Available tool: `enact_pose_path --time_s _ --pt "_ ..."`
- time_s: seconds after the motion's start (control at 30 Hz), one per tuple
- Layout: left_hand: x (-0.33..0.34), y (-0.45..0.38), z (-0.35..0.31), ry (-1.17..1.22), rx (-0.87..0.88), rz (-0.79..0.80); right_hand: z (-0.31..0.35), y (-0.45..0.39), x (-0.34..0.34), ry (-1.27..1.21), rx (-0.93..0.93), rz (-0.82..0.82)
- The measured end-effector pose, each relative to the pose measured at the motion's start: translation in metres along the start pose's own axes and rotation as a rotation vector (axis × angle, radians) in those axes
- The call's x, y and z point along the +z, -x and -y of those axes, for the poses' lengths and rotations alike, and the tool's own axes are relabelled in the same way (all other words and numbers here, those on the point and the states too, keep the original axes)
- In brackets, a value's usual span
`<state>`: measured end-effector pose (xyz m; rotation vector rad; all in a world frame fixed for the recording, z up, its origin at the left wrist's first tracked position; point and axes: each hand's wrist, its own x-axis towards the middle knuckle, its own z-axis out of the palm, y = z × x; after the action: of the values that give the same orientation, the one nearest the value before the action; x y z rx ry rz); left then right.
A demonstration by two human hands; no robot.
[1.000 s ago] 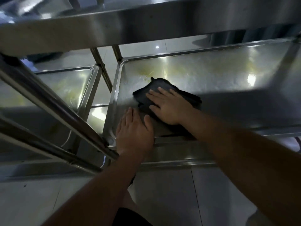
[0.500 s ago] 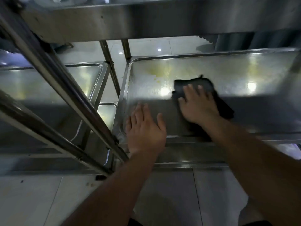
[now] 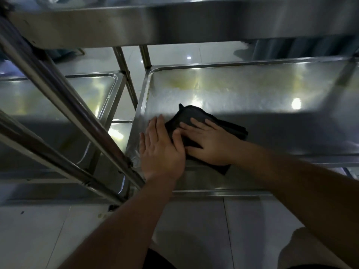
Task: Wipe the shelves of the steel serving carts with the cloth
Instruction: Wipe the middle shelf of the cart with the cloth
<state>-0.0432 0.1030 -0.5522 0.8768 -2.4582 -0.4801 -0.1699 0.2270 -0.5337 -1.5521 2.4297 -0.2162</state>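
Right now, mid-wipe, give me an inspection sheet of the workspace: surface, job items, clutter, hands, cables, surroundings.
Surface: steel shelf of the near cart, yellowish smears along its far side, light glare spots.
Job's things: dark cloth lying flat near the shelf's front-left corner.
Clutter: nothing seen on the shelf.
Grips: right hand flat on the cloth, fingers straight; left hand flat on the shelf beside it, thumb at the cloth's edge.
Cables: nothing seen for certain.
Surroundings: second cart shelf to the left, also smeared; upper shelf overhead; slanted cart rails; pale tiled floor below.
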Motion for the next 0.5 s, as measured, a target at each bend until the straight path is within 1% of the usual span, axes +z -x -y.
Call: enact_pose_path --time_s 0.1,0.23,0.33,0.5 --pt "-0.003 0.000 -0.002 -0.027 -0.009 0.037 -0.008 0.037 0.002 0.022 0.011 0.013" --pt "-0.006 -0.003 -0.003 -0.106 0.015 0.152 -0.019 0.074 0.007 0.089 0.011 0.015" --pt "-0.008 -0.004 -0.003 -0.144 0.033 0.194 -0.028 0.093 0.007 0.036 0.013 0.027" --pt "-0.012 -0.003 -0.007 -0.156 0.013 0.218 -0.026 0.122 0.005 -0.118 0.052 -0.051"
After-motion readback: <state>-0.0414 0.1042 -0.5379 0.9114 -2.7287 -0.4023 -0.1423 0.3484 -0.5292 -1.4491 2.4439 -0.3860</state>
